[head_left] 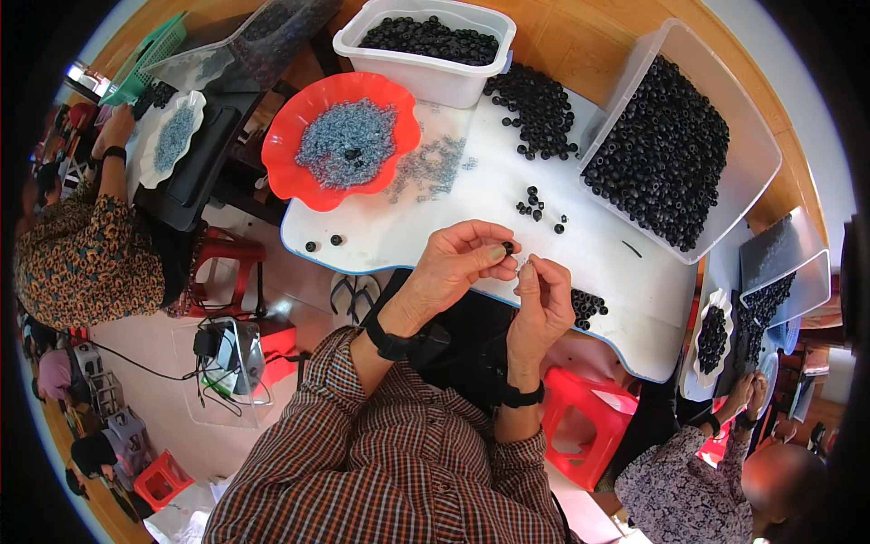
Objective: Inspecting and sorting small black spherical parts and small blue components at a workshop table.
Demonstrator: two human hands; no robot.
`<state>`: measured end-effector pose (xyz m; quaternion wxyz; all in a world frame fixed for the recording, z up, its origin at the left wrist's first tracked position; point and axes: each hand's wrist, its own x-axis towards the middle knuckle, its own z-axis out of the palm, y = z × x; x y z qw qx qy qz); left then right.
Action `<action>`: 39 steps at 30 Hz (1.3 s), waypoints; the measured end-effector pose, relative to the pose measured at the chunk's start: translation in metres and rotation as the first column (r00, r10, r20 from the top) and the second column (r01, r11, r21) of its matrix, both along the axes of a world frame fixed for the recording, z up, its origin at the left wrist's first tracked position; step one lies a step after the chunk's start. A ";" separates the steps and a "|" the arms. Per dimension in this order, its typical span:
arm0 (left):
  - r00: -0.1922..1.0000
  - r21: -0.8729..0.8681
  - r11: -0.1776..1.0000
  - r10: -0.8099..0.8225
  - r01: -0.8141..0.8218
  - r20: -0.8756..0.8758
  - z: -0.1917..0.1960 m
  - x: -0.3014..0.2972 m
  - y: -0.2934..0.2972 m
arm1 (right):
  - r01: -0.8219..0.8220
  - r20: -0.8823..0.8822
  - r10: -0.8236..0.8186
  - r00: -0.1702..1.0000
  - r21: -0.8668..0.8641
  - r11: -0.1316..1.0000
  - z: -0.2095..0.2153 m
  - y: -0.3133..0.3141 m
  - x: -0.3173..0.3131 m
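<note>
My left hand [450,268] pinches a small round black part [508,247] between thumb and fingertips, above the table's near edge. Close beside it, my right hand [545,306] has thumb and forefinger pressed together; what they hold is too small to make out. To the right of that hand sits a group of black parts [589,306]. A few more black pieces [535,207] are scattered beyond my hands. Two single black parts [336,240] rest at the table's left. Beyond them stands a red scalloped bowl [279,163] of small translucent grey-blue pieces [349,140], with several more spilled beside it.
A white tub [435,82] and a large translucent bin [759,172] hold black parts, with a loose pile [535,109] between them. A thin black strip [632,248] lies on the white table [625,308]. Co-workers sit at left and right. Red stools [589,426] stand below.
</note>
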<state>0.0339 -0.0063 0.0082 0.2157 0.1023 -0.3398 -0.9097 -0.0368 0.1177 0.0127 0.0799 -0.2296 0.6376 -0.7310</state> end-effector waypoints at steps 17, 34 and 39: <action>0.998 0.147 0.988 -0.041 0.046 -0.040 -0.004 0.006 0.000 | -0.011 -0.021 0.011 1.000 0.016 1.000 0.003 -0.001 0.004; 1.000 -0.073 0.997 0.017 -0.019 -0.024 -0.007 0.005 0.003 | -0.020 -0.004 0.020 1.000 -0.006 1.000 0.003 -0.003 0.006; 1.000 -0.079 0.997 0.029 -0.028 0.008 -0.005 0.005 0.004 | -0.031 -0.010 0.031 0.999 -0.002 1.000 0.002 -0.003 0.006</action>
